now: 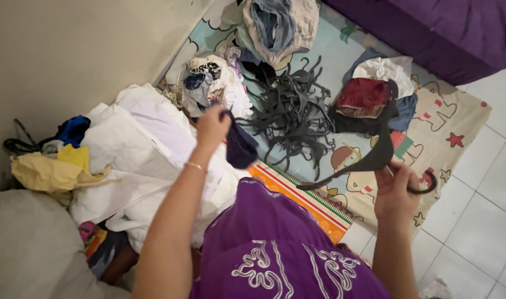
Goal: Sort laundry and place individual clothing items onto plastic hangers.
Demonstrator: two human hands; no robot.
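Observation:
My left hand (211, 124) is raised over a heap of white cloth (148, 160) and pinches a small dark navy garment (239, 146) that hangs down from my fingers. My right hand (395, 188) grips a dark grey plastic clothes hanger (374, 158) near its hook, with its arm slanting up toward a folded stack of clothes (374, 99). Between my two hands lies a pile of several dark grey hangers (291, 111) on a patterned cartoon mat (457, 127). My purple embroidered dress (280, 249) fills the bottom of the view.
A beige wall (70, 50) closes the left side. More crumpled clothes (275, 25) lie at the top, and a printed white bundle (214, 83) next to the wall. Yellow and blue cloth (53, 166) sit far left. A purple bed edge (430, 27) is top right, and white floor tiles (479, 221) right.

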